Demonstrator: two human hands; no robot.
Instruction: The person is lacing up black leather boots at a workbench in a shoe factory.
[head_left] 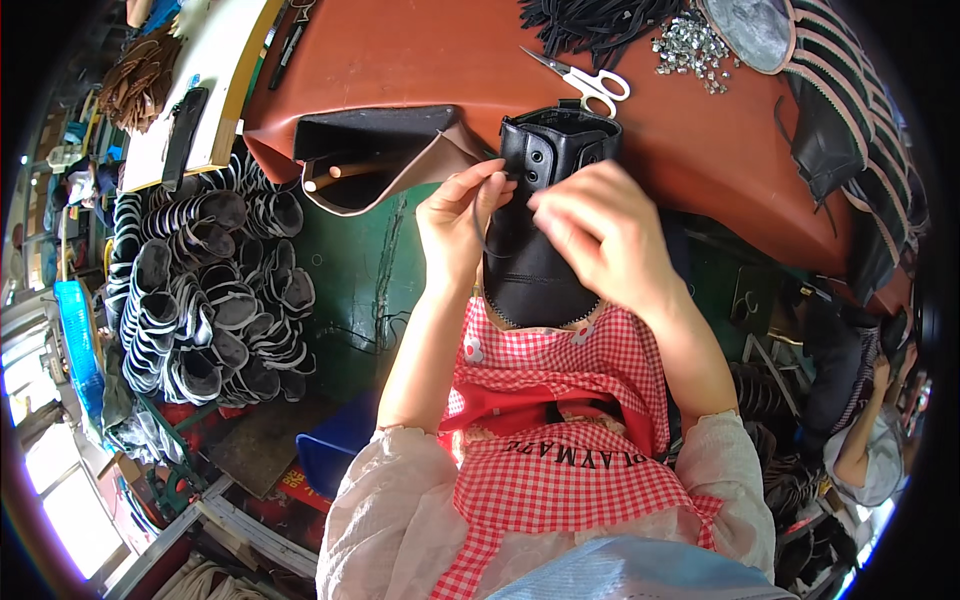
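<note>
The boot [535,262] seems light, supple, best held by its collar [524,142]; left fingers [468,183] pinch lace [478,228], right fingers' [572,212] grip unclear.

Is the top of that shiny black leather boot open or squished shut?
Open: the black leather boot gapes at the top, showing its dark inside.
</note>
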